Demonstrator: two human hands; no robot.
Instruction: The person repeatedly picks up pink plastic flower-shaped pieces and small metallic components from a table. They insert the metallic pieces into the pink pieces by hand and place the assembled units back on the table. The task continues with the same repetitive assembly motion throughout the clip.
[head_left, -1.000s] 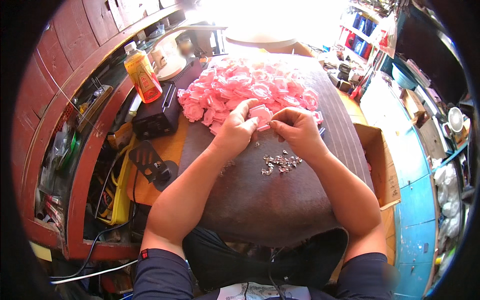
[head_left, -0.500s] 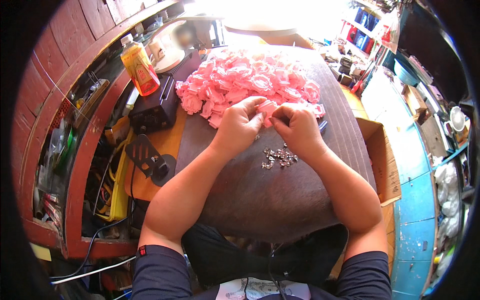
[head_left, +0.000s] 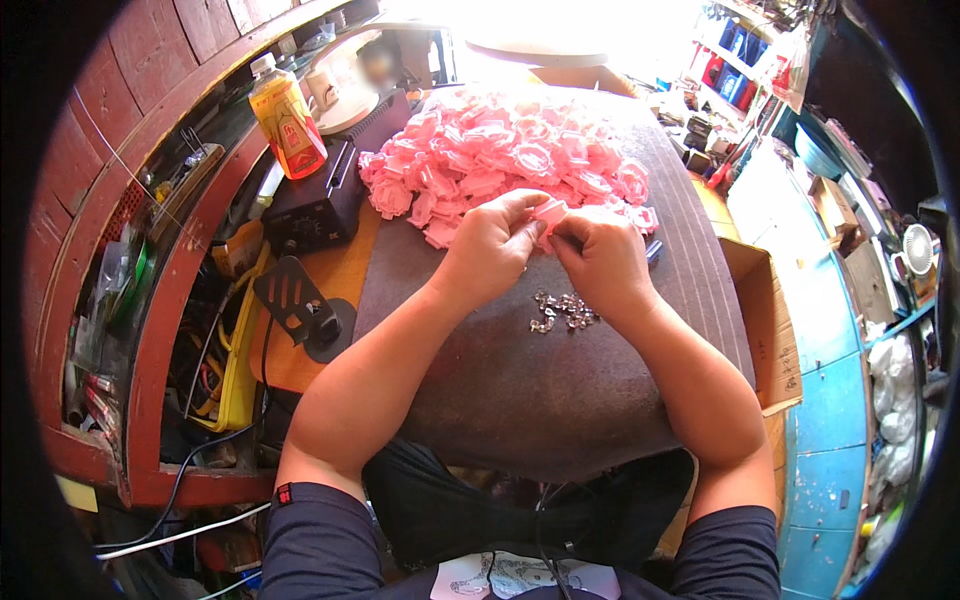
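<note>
My left hand (head_left: 490, 250) is closed on a small pink plastic piece (head_left: 548, 212), pinched between thumb and fingers above the dark tabletop (head_left: 500, 400). Right against that piece, the fingertips of my right hand (head_left: 607, 255) are pressed together; whatever they pinch is hidden. Just beyond both hands rises a large heap of similar pink pieces (head_left: 500, 150), some with a flower-like shape. Nearer to me, between my forearms, lies a small cluster of shiny metal bits (head_left: 567, 312), too small to make out exactly. A dark blue object (head_left: 653, 252) shows beside my right hand.
At the left, a drink bottle (head_left: 288, 120) with orange-red contents stands on a black box (head_left: 315, 205). A black stand (head_left: 295, 305) with a cable is nearer. An open cardboard box (head_left: 770, 320) sits by the table's right edge, and a red wooden shelf (head_left: 150, 440) lines the left.
Both hands stay together at the pink piece, with only slight finger movement. The whole view has shifted a little.
</note>
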